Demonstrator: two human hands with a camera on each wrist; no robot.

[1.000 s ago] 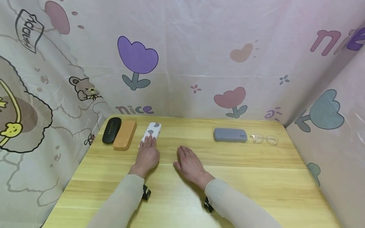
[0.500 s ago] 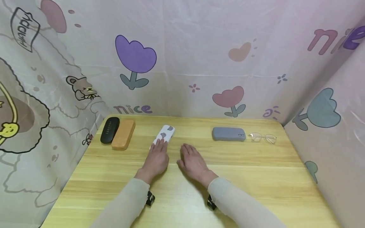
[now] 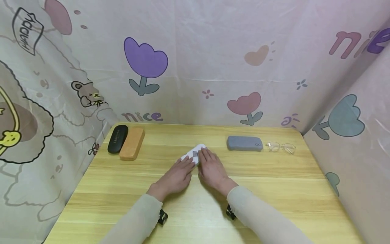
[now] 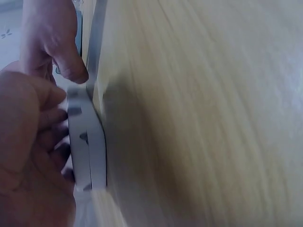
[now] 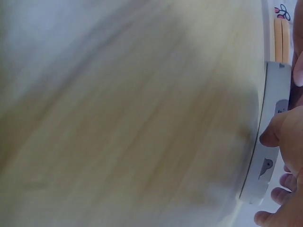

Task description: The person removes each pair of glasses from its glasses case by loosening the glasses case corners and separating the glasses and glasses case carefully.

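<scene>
A white glasses case with grey cartoon prints lies slantwise mid-table, partly covered by both hands. My left hand rests its straight fingers on the near left end of the case. Over the right end lie the extended fingers of my right hand. In the right wrist view my right thumb touches the side of the case. The left wrist view shows a seam along the side of the case, with left fingers along its top. Neither hand's fingers visibly curl round it.
At the back left, a black glasses case lies beside an orange-tan one. A grey-blue glasses case lies at the back right, left of wire-framed glasses. Printed curtains hang behind the wooden table and at its sides.
The white case has slid right under my left hand and turned more slantwise. My right hand has moved slightly right and forward and now lies on the case's right end.
</scene>
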